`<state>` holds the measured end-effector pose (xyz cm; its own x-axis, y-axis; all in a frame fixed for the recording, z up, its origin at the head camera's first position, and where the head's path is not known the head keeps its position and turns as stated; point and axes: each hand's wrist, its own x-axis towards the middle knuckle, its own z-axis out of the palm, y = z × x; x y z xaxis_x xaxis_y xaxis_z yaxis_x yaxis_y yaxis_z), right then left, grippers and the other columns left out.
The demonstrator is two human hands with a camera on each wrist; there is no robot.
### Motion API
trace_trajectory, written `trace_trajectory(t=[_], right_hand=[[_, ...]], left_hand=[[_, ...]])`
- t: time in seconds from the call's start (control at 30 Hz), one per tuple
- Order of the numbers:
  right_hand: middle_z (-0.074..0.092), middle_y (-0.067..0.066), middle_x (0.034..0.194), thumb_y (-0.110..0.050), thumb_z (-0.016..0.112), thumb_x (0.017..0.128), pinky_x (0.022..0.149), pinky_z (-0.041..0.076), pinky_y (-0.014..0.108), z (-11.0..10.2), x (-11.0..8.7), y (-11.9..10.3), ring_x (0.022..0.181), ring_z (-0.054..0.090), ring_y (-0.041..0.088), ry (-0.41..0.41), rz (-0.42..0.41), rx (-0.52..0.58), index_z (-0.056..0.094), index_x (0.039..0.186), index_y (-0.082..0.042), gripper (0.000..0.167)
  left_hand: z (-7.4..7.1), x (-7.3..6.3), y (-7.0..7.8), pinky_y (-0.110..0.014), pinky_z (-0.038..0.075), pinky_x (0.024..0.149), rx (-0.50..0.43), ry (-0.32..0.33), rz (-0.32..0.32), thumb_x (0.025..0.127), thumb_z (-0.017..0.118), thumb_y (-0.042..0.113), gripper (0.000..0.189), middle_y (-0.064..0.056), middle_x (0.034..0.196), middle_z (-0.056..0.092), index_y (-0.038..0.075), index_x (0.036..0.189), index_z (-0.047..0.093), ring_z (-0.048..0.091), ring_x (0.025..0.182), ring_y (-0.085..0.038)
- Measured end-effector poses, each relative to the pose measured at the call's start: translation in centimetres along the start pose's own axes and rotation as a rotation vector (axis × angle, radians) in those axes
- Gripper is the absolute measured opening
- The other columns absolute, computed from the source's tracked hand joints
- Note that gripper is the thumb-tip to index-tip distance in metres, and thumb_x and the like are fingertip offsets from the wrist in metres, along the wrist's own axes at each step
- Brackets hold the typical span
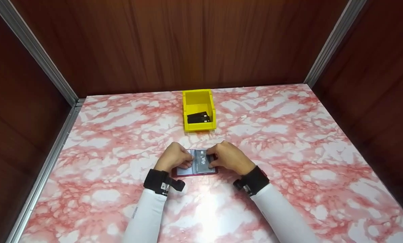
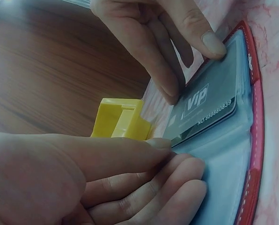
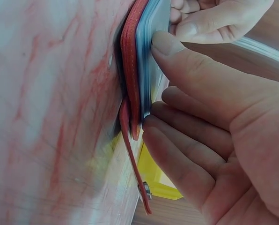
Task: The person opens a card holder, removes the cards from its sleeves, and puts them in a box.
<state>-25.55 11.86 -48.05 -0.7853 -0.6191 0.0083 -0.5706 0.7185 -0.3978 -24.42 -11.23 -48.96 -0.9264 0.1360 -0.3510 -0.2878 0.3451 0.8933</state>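
A red card holder (image 1: 204,174) with clear plastic sleeves (image 2: 219,173) lies spread on the marbled table. A dark grey card (image 1: 202,162) printed "Vip" sits over its right-hand sleeves. My left hand (image 1: 175,158) pinches the sleeve edge beside the card, its thumb at the card's corner and the other fingers curled below. From the right, my right hand (image 1: 231,157) holds the card, thumb on its near side and fingertips at its far edge. The right wrist view shows the holder's strap (image 3: 132,161) with a metal snap hanging out past the cover.
Beyond the hands stands a yellow bin (image 1: 200,126) with several black cards (image 1: 198,117) inside. Dark wood panels (image 1: 187,44) with metal corner posts enclose the table (image 1: 289,141) at the back and sides.
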Motion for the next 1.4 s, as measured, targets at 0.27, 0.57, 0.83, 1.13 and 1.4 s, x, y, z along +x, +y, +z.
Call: trace_trajectory(t=[0.27, 0.57, 0.83, 1.13, 1.4], right_hand=[[0.085, 0.005, 0.108, -0.018, 0.093, 0.086, 0.089, 0.065, 0.04, 0.06, 0.04, -0.03, 0.092, 0.073, 0.015, 0.008, -0.015, 0.016, 0.084, 0.118, -0.009, 0.034], [0.085, 0.006, 0.109, -0.017, 0.094, 0.084, 0.091, 0.066, 0.041, 0.37, 0.19, 0.22, 0.096, 0.078, 0.016, 0.038, -0.051, 0.033, 0.085, 0.117, -0.008, 0.035], [0.082, 0.01, 0.125, -0.019, 0.093, 0.084, 0.103, 0.064, 0.042, 0.7, 0.41, -0.02, 0.118, 0.079, 0.023, 0.044, -0.04, 0.079, 0.083, 0.122, -0.007, 0.041], [0.082, 0.009, 0.125, -0.019, 0.092, 0.086, 0.104, 0.063, 0.043, 0.7, 0.31, -0.08, 0.117, 0.079, 0.022, 0.021, 0.0, 0.084, 0.082, 0.125, -0.008, 0.042], [0.083, 0.008, 0.123, -0.019, 0.093, 0.086, 0.104, 0.063, 0.043, 0.47, 0.31, -0.18, 0.116, 0.079, 0.021, 0.009, 0.003, 0.077, 0.083, 0.124, -0.009, 0.04]], left_hand=[[-0.01, -0.21, 0.09, -0.021, 0.058, 0.052, -0.007, 0.007, 0.0, 0.09, 0.077, -0.001, 0.012, -0.005, 0.062, 0.07, -0.012, 0.094, 0.077, 0.068, 0.053, -0.011], [-0.03, -0.17, 0.12, -0.021, 0.06, 0.054, 0.027, 0.017, -0.005, 0.091, 0.078, 0.001, 0.011, -0.005, 0.064, 0.071, -0.009, 0.092, 0.077, 0.068, 0.055, -0.011], [-0.22, -0.01, 0.04, -0.02, 0.06, 0.054, -0.004, 0.011, -0.033, 0.091, 0.079, 0.002, 0.013, -0.004, 0.063, 0.07, -0.01, 0.096, 0.076, 0.069, 0.054, -0.01], [0.06, 0.13, -0.07, -0.02, 0.06, 0.055, -0.077, 0.017, -0.059, 0.09, 0.078, -0.002, 0.007, -0.005, 0.064, 0.071, -0.007, 0.092, 0.074, 0.07, 0.055, -0.01], [-0.13, 0.02, -0.12, -0.021, 0.062, 0.057, -0.088, 0.003, -0.07, 0.091, 0.079, -0.001, 0.014, -0.006, 0.066, 0.072, -0.011, 0.1, 0.075, 0.071, 0.057, -0.01]])
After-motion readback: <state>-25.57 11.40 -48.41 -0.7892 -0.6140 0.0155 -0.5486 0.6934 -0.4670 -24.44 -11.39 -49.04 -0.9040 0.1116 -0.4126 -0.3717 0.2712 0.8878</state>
